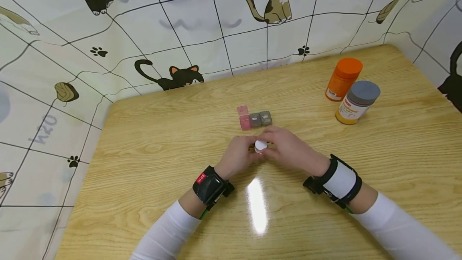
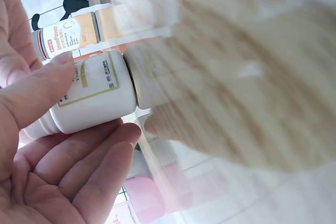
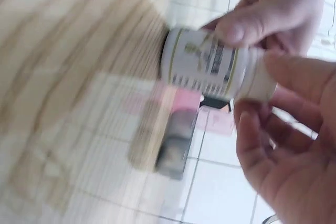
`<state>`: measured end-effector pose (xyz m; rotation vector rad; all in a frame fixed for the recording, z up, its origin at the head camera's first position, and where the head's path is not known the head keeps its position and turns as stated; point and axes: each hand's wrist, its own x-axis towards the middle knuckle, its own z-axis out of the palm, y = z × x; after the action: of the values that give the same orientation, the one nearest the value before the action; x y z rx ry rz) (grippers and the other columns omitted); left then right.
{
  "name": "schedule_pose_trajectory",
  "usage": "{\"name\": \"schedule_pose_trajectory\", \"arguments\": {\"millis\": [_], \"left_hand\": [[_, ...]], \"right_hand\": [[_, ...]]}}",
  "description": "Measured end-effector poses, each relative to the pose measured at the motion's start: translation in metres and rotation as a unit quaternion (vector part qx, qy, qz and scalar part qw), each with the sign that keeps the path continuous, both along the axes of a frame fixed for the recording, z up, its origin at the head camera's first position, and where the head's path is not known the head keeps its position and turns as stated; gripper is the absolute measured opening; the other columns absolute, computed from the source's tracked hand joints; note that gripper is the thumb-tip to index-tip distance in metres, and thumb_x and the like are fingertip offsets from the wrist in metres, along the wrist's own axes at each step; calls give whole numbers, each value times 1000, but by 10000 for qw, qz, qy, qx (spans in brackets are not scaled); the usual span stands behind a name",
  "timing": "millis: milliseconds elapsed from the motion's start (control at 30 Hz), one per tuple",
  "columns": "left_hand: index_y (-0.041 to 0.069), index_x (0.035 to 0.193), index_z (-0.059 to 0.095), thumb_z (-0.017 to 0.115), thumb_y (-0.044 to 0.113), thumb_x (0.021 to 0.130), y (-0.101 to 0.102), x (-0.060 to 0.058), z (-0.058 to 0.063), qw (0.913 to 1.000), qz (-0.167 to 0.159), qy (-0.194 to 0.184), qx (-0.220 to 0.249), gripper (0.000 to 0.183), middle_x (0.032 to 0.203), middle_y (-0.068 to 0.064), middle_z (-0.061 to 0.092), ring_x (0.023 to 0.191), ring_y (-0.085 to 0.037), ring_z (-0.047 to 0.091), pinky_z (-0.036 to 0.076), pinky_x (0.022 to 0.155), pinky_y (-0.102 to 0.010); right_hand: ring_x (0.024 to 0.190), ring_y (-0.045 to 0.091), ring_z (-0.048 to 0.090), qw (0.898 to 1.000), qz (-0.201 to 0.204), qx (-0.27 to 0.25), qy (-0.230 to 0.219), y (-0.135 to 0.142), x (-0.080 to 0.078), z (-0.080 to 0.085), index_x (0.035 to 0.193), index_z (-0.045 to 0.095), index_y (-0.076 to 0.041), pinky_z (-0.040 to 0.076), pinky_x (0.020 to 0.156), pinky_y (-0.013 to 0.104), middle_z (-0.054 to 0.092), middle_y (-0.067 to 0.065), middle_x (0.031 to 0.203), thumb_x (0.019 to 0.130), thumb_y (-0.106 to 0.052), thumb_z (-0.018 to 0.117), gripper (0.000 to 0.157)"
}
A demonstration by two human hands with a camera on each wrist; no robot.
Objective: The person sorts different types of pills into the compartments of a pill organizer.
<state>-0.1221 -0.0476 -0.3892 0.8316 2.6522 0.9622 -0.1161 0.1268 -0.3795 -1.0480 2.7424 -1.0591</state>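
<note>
A small white pill bottle with a gold-edged label stands upright on the wooden table between the two hands. My left hand grips its body, thumb across the label and fingers behind. At the top, my right hand pinches the white cap between thumb and fingers. From above, only the cap and a little of the bottle show, the rest being covered by the hands. Just beyond them lies a small pill organizer with one pink and two grey compartments; its pink lid is raised.
Toward the back right stand an orange bottle with an orange cap and, in front of it, a labelled supplement bottle with a grey cap. A cat-patterned white covering rises along the back edge of the wooden table.
</note>
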Motion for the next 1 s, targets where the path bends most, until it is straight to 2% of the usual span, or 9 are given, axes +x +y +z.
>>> {"name": "schedule_pose_trajectory", "arguments": {"millis": [133, 300, 433, 533, 667, 767, 833, 900, 1000], "left_hand": [[7, 101, 66, 72, 14, 79, 0, 0, 0, 10000, 1, -68, 35, 24, 90, -1, 67, 81, -5, 55, 43, 66, -18], [10, 100, 68, 72, 9, 78, 2, 0, 0, 9998, 91, 12, -148, 23, 88, 1, 66, 79, -6, 53, 42, 69, -18], [10, 100, 68, 71, 6, 77, 3, -1, 0, 9996, 115, 61, -234, 23, 84, 1, 65, 73, -8, 49, 41, 65, -19], [8, 99, 68, 72, 7, 77, 3, -2, 0, 9997, 51, 115, -210, 23, 84, 1, 65, 73, -8, 50, 41, 65, -19], [6, 99, 67, 73, 12, 77, 2, -2, 0, 9999, -41, 96, -112, 24, 89, -2, 67, 80, -6, 55, 44, 69, -19], [6, 99, 67, 73, 15, 78, 2, -2, 0, 10000, -56, 35, -39, 24, 91, -3, 68, 80, -6, 55, 44, 68, -18], [7, 95, 67, 73, 15, 78, 2, -1, 0, 10000, -33, 25, -42, 20, 86, -1, 67, 76, -5, 53, 43, 65, -18], [9, 90, 66, 73, 14, 79, 2, -1, 1, 10000, -22, 21, -69, 14, 80, 2, 64, 70, -5, 50, 41, 61, -17], [10, 82, 64, 72, 12, 79, 3, -1, 1, 9999, -11, -1, -104, 9, 71, 4, 57, 63, -6, 45, 37, 56, -17]], "right_hand": [[86, 18, 53, 9997, 122, -208, -66, 4, -2, -2, 101, 63, -3, 47, 74, 36, 59, 6, 96, 78, -8, 71, 24], [68, 16, 46, 9979, -622, 79, -188, 0, 1, -3, 91, 54, -4, 41, 58, 30, 50, 3, 77, 75, -29, 76, 37], [60, 15, 41, 9958, -849, 297, 147, -6, 4, -4, 80, 50, -6, 37, 51, 28, 44, 1, 69, 75, -29, 76, 35], [60, 14, 41, 9954, -803, 402, 341, -9, 5, -4, 77, 51, -6, 38, 51, 28, 45, 1, 68, 78, -23, 73, 29], [69, 15, 48, 9955, -454, 677, 487, -8, 5, 1, 88, 59, -1, 45, 59, 31, 53, 6, 79, 81, -13, 68, 17], [79, 18, 52, 9962, -88, 715, 487, -4, 4, 6, 102, 61, 2, 48, 70, 34, 57, 10, 92, 82, -7, 66, 23], [78, 18, 51, 9971, -67, 659, 382, -2, 4, 8, 105, 59, 4, 47, 69, 35, 56, 11, 94, 82, -11, 68, 30], [72, 17, 50, 9972, -297, 613, 313, -1, 5, 8, 106, 55, 5, 47, 64, 33, 55, 10, 89, 81, -21, 70, 39], [59, 15, 44, 9945, -789, 613, 309, -3, 6, 6, 95, 53, 3, 40, 50, 30, 48, 6, 75, 80, -34, 72, 44]]}}
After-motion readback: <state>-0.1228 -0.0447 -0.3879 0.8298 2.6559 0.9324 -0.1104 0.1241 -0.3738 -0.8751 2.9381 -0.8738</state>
